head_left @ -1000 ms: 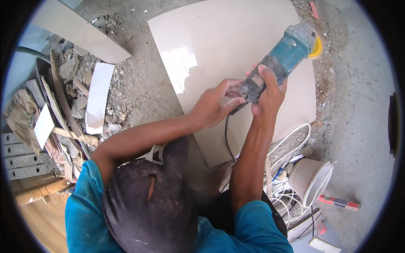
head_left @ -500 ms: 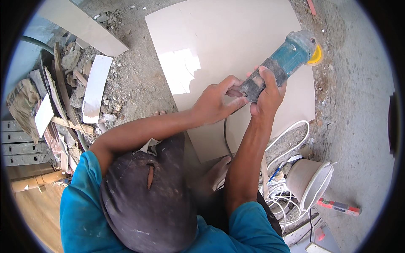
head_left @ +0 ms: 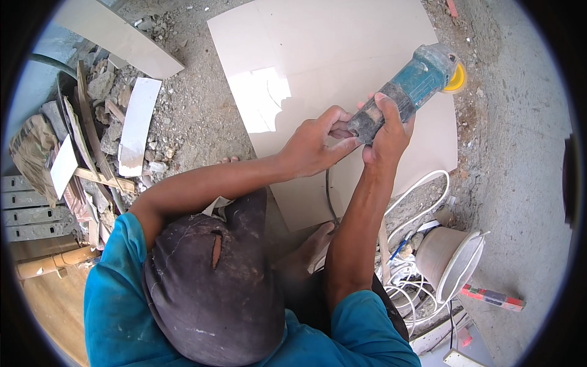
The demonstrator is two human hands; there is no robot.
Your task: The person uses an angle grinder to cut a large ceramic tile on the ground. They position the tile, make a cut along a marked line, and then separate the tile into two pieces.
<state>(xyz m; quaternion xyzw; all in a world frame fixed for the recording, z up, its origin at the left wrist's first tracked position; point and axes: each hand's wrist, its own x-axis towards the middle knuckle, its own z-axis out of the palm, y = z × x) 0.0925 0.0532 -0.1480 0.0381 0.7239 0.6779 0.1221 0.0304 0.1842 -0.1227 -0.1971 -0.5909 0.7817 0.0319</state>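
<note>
My right hand [head_left: 391,131] is wrapped round the dark rear body of a teal angle grinder [head_left: 419,82], its thumb lying along the top. The grinder is tilted, its head up and to the right, with a yellow disc [head_left: 455,79] at that end. At the grinder's tail, my left hand [head_left: 315,144] pinches the end between thumb and bent fingers; exactly what the fingertips press on is hidden. A dark cord [head_left: 328,192] hangs below the left hand. Under the tool lies a large glossy cream tile [head_left: 330,55].
White cable [head_left: 403,300] coils by a whitish bucket [head_left: 437,260] on its side at lower right, near a red level-like bar [head_left: 492,297]. Rubble [head_left: 101,85], wood strips and a white tile offcut [head_left: 139,125] lie at left. A long tile piece [head_left: 119,37] is at upper left.
The view has shifted very slightly. Both hands keep their places on the angle grinder, with almost no visible movement.
</note>
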